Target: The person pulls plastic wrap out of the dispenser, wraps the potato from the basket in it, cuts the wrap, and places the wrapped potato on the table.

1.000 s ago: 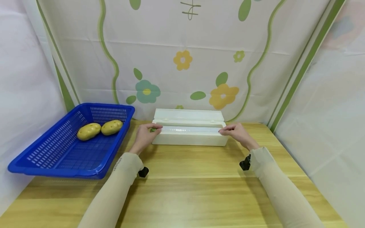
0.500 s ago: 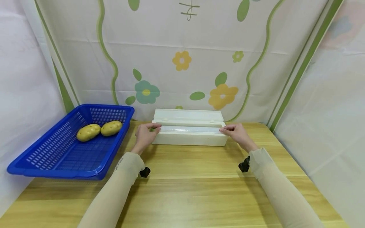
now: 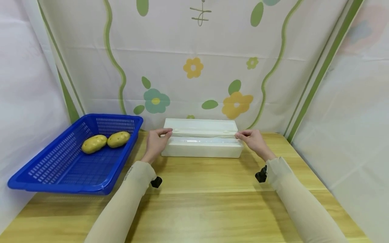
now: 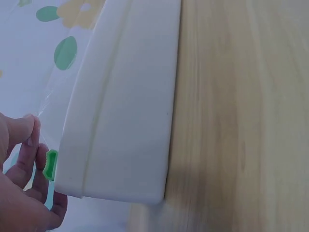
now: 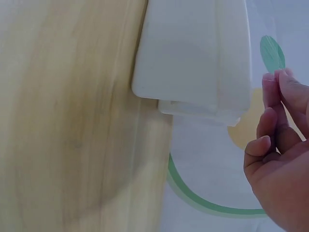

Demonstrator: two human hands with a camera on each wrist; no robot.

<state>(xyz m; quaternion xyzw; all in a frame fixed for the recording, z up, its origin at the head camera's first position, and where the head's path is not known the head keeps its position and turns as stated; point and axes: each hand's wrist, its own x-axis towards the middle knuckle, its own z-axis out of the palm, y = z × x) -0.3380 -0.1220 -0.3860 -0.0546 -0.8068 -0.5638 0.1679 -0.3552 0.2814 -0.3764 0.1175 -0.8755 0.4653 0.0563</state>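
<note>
A long white cling film box (image 3: 200, 151) stands at the back of the table with its lid (image 3: 200, 124) tipped open toward the wall. Inside lies a shiny roll of film (image 3: 194, 140). My left hand (image 3: 155, 143) pinches one corner of the clear cling film (image 4: 47, 99) between thumb and forefinger, above the box's left end. Above the right end, my right hand (image 3: 255, 143) pinches the other corner. The film's raised edge shows only as a thin line between the hands. A small green plastic piece (image 4: 50, 165) sits at the box's left end.
A blue plastic basket (image 3: 104, 189) stands on the left side of the wooden table (image 3: 194, 209). Two potatoes (image 3: 94, 144) lie in it. A flowered cloth wall (image 3: 194, 87) rises right behind the box, and white cloth (image 3: 349, 135) hangs at the right.
Both hands have lifted slightly, away from the roll, raising the film's edge between them. The left hand's fingertips have risen off the box's front rim. The head view has tilted a little upward.
</note>
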